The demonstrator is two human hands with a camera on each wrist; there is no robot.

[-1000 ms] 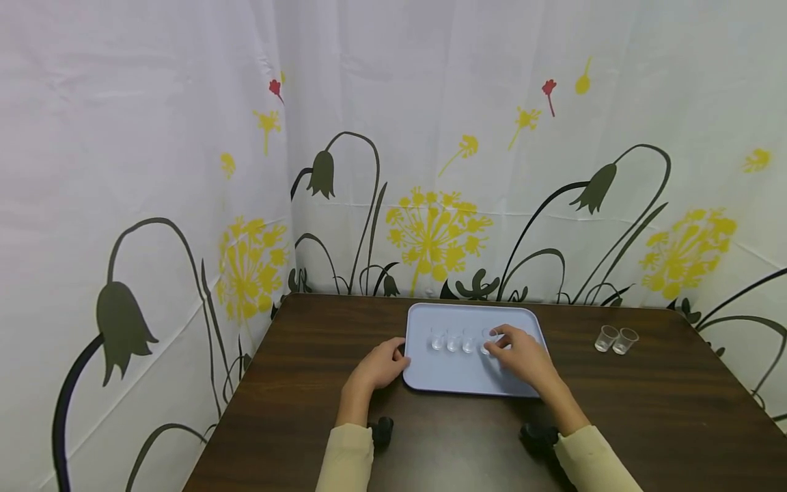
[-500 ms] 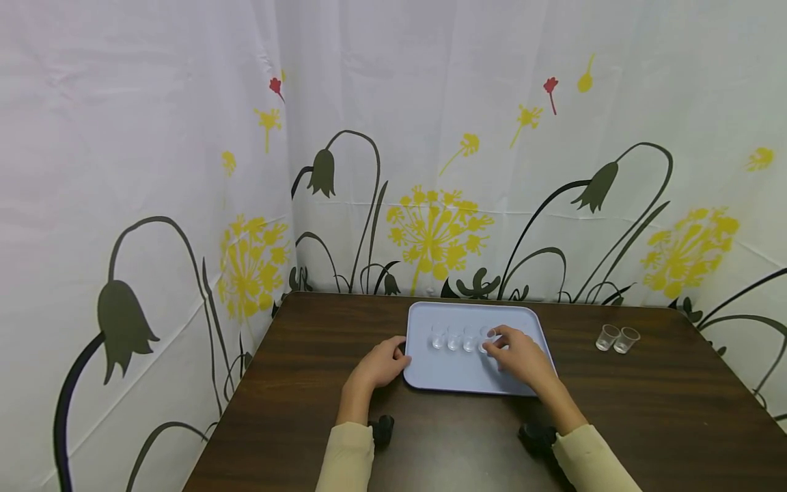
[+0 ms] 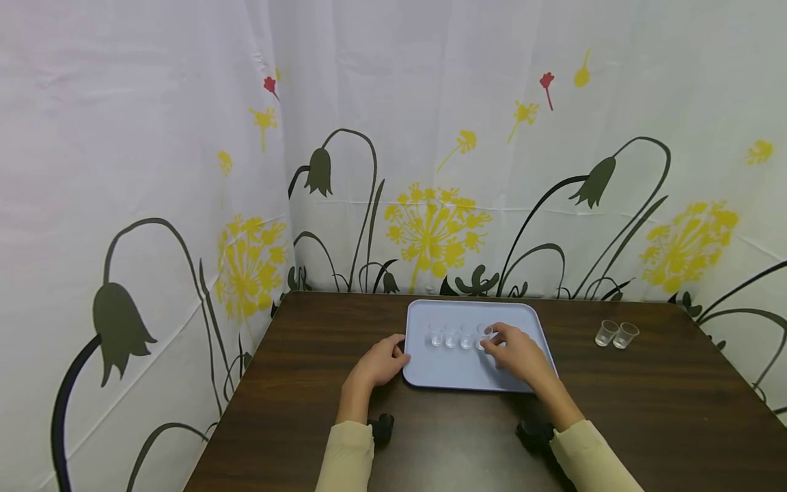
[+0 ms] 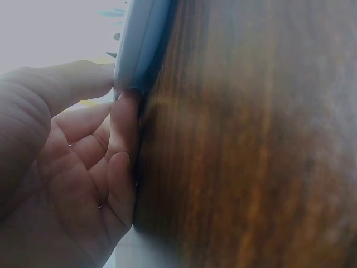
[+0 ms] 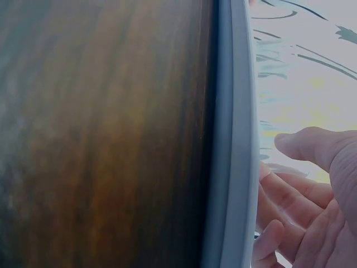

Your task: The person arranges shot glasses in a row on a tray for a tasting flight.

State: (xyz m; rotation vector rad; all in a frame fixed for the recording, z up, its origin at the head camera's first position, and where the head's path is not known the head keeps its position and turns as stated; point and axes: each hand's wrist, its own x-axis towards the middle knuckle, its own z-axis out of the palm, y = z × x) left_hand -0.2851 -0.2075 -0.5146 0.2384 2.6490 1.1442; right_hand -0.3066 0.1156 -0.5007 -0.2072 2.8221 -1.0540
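A light blue tray (image 3: 473, 372) lies on the table, with several small clear cups (image 3: 451, 338) in a row across it. My left hand (image 3: 381, 360) holds the tray's left edge. In the left wrist view, the thumb (image 4: 83, 84) lies on the rim and a finger is tucked below it. Above the tray, my right hand (image 3: 522, 355) pinches the rightmost clear cup (image 3: 482, 339) of the row between thumb and fingers. That cup is partly covered by the fingers in the head view and cannot be made out in the right wrist view.
Two more clear cups (image 3: 617, 334) stand side by side, right of the tray, on the dark wooden table (image 3: 295, 396). A white curtain (image 3: 418, 102) printed with flowers hangs behind the table and along its left side.
My right hand has shifted slightly left with the rightmost cup, bringing it closer to the row. The left hand stays at the tray's edge.
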